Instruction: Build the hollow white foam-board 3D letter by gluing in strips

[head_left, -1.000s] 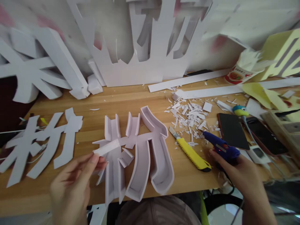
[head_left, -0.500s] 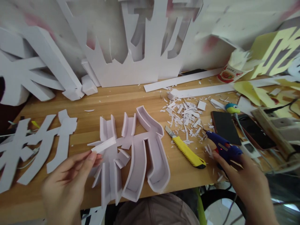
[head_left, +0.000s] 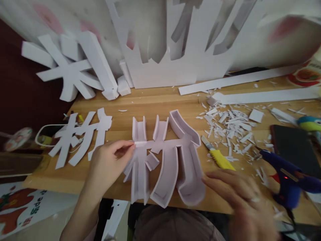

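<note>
On the table edge in front of me lies a white foam-board character (head_left: 167, 187) with raised side walls along most of its strokes. My left hand (head_left: 112, 157) pinches a short white foam strip (head_left: 140, 144) at the character's left part, where the strip lies along a stroke's edge. Slightly blurred, my right hand (head_left: 238, 192) is empty with its fingers stretched toward the character's right wall; whether they touch it I cannot tell. Right of that hand, a blue hot glue gun (head_left: 288, 177) stands on the table with a red light on. A yellow utility knife (head_left: 220, 159) lies behind my right fingers.
White scraps (head_left: 233, 124) are heaped at the right, beside a dark phone (head_left: 296, 147). Long white strips (head_left: 265, 95) lie behind them. A flat white character (head_left: 86, 134) rests at the left. A cut-out board (head_left: 163, 75) and a finished character (head_left: 70, 72) lean on the wall.
My right hand has let go of the glue gun and moved left to the character. My left hand has brought the strip down onto the character. The view has shifted left.
</note>
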A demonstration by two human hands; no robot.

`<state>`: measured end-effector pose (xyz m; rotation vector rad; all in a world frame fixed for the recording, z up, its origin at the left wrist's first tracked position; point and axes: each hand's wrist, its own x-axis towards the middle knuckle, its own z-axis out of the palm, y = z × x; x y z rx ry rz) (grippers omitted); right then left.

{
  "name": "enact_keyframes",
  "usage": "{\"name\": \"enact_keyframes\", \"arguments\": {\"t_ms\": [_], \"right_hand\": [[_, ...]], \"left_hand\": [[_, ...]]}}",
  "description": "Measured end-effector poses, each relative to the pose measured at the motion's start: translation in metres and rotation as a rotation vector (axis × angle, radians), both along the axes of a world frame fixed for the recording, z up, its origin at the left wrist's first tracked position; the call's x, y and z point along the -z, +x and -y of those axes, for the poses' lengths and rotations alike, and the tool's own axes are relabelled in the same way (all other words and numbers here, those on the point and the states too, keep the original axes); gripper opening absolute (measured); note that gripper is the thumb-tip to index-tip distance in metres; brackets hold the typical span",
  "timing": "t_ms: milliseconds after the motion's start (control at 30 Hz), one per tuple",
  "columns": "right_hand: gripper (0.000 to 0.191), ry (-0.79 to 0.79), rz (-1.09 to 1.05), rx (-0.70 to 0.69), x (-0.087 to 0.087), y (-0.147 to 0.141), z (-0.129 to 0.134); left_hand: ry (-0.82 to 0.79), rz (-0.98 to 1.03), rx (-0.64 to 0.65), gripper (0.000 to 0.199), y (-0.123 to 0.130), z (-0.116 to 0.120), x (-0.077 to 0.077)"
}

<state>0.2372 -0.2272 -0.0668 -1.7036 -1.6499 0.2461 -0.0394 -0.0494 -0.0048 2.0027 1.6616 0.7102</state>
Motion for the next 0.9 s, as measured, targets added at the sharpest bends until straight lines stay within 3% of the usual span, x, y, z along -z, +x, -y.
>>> {"name": "enact_keyframes", "arguments": {"t_ms": [33,133,267,533,900], "right_hand": [[0.041,0.046,0.018,-0.137,0.003,-0.010,-0.010],[0.053,0.068,0.062,-0.290,0.011,-0.032,-0.029],[0.067,0.086,0.123,-0.304,0.017,-0.037,-0.035],[0.059,0.000,0.139,-0.264,0.024,-0.034,-0.043],[0.053,-0.006,0.112,-0.260,0.016,-0.036,-0.047]], "left_hand": [[-0.035,-0.029,0.022,0.011,0.001,-0.001,-0.001],[-0.115,-0.114,0.092,0.013,0.005,-0.006,-0.004],[-0.163,-0.197,0.142,0.015,0.013,-0.013,-0.001],[-0.255,-0.272,0.231,0.019,0.022,-0.017,0.006],[-0.283,-0.300,0.206,0.016,0.023,-0.018,0.005]]}}
